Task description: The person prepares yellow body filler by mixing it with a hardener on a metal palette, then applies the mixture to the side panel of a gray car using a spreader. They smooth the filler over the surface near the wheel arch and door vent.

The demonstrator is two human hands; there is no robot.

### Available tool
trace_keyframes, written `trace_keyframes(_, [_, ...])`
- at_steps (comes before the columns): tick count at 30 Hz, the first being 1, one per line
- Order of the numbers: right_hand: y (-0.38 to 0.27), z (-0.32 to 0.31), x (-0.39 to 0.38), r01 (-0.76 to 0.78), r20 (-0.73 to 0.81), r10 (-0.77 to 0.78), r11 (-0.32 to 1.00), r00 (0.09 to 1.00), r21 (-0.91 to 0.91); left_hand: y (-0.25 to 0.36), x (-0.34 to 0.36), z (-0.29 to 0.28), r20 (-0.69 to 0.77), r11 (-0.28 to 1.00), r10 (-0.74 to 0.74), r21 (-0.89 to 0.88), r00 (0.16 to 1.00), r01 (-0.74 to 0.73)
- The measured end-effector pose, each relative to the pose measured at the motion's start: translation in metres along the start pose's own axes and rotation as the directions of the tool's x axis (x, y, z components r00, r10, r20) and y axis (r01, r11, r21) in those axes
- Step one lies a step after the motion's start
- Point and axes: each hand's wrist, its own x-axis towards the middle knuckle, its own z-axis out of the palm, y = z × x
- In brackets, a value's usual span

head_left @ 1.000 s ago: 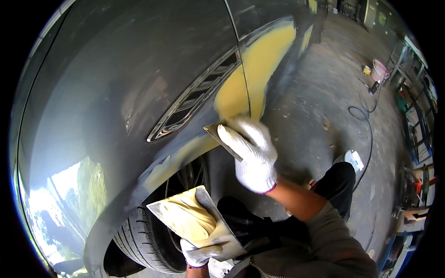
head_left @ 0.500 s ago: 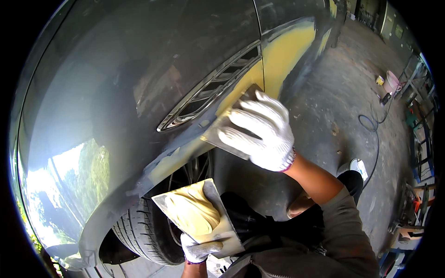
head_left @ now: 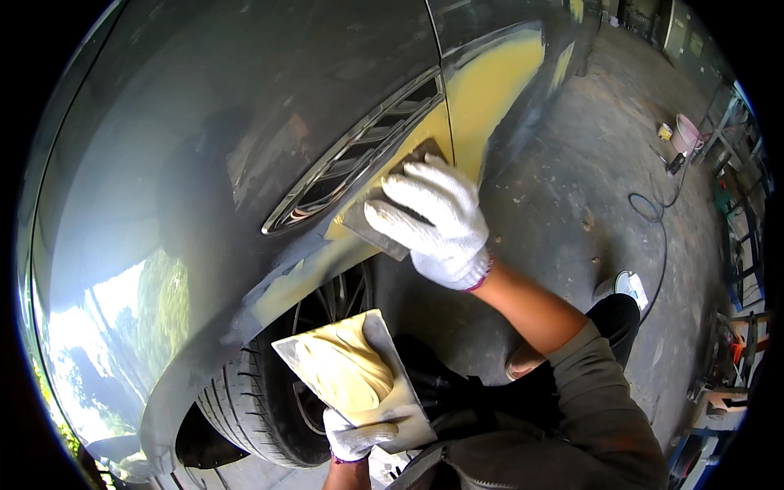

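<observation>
A flat metal spreader (head_left: 376, 230) is gripped in my white-gloved right hand (head_left: 445, 224), fingers laid along its back. Its blade lies against the dark grey car panel (head_left: 220, 98), just below the chrome-edged side vent (head_left: 371, 135). Yellow body filler (head_left: 494, 90) coats the panel on both sides of the door seam, and the spreader hides part of it. Low in front of me, my gloved left hand (head_left: 355, 437) grips a thin mixing board (head_left: 412, 416), thumb on top. A thick swirl of pale yellow filler (head_left: 347, 371) sits on the board.
A car tyre (head_left: 253, 412) stands in the wheel arch left of the board. On the concrete floor are an open tin (head_left: 616, 284), a black cable (head_left: 665, 245), a pink bucket (head_left: 686, 133) and a small yellow can (head_left: 665, 131). Racks (head_left: 747, 261) line the right side.
My right hand has slid the spreader upward along the panel, nearer the vent. A yellow strip now shows at its lower left edge. The left hand and board stay nearly still; the view has shifted slightly.
</observation>
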Motion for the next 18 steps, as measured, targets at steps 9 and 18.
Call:
trace_keyframes(9, [-0.019,0.0,-0.033,-0.233,-0.121,0.241,0.969,0.963,0.08,-0.008,-0.001,-0.007,-0.103,0.999,-0.023,-0.048,0.994,0.019])
trace_keyframes(18, [-0.046,0.034,-0.068,-0.372,-0.311,0.409,0.912,0.858,0.173,-0.009,0.0,-0.01,-0.061,0.999,-0.039,-0.001,0.997,0.039])
